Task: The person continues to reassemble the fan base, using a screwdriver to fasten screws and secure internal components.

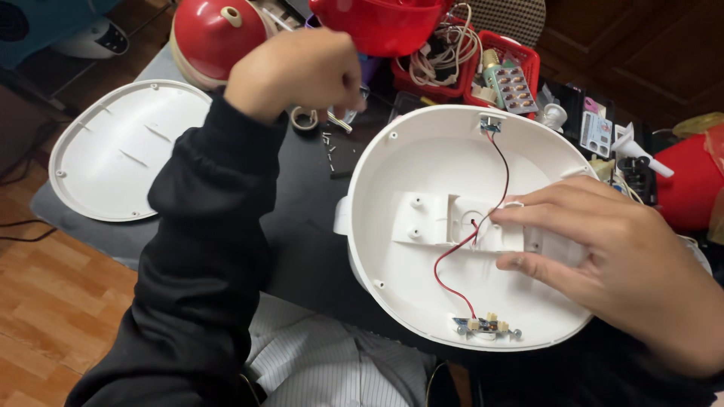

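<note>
A round white plastic housing (392, 151) lies open side up on the dark tabletop (302, 218). A red wire (452, 252) runs inside it from a small connector (490, 123) at the far rim to a small circuit board (483, 325) at the near rim. My right hand (611, 249) lies flat on the housing's central bracket, fingers spread and fingertips by the wire. My left hand (298, 71) is raised above the table's far side, under a red bowl (377, 26). Its fingers are curled closed, and nothing shows in them.
A flat white oval cover (113, 151) lies at the left. Behind stand a red dome (215, 34) and a red basket of cables (437, 68), with a blister pack (513, 87) beside them. A tape ring (304, 119) and small screws (329, 143) lie below my left hand. A red object (690, 185) sits far right.
</note>
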